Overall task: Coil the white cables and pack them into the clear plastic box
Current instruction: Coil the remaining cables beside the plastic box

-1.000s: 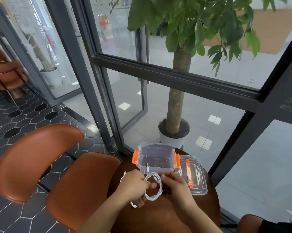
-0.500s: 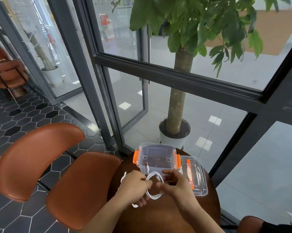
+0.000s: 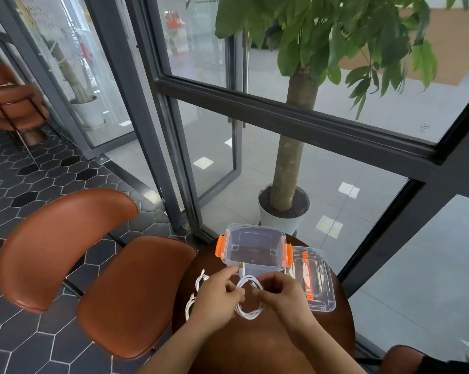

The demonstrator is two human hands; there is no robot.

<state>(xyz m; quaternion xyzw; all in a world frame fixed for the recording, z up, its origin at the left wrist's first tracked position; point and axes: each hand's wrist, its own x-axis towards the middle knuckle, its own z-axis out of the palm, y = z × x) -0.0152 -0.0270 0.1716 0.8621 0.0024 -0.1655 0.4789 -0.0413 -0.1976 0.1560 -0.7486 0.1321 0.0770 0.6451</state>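
A white cable hangs in a round coil between my two hands, over the round brown table. My left hand grips the coil's left side, and a USB plug sticks up above its fingers. My right hand pinches the coil's right side. The clear plastic box with orange latches stands open just beyond my hands. Its inside looks bare. More white cable lies loose on the table left of my left hand, partly hidden by it.
The box's clear lid with an orange strip lies on the table right of the box. A brown chair stands close on the left. A potted tree sits behind the glass wall past the table.
The coil has stayed between my hands while both hands shifted slightly around it. The view tilted a little.
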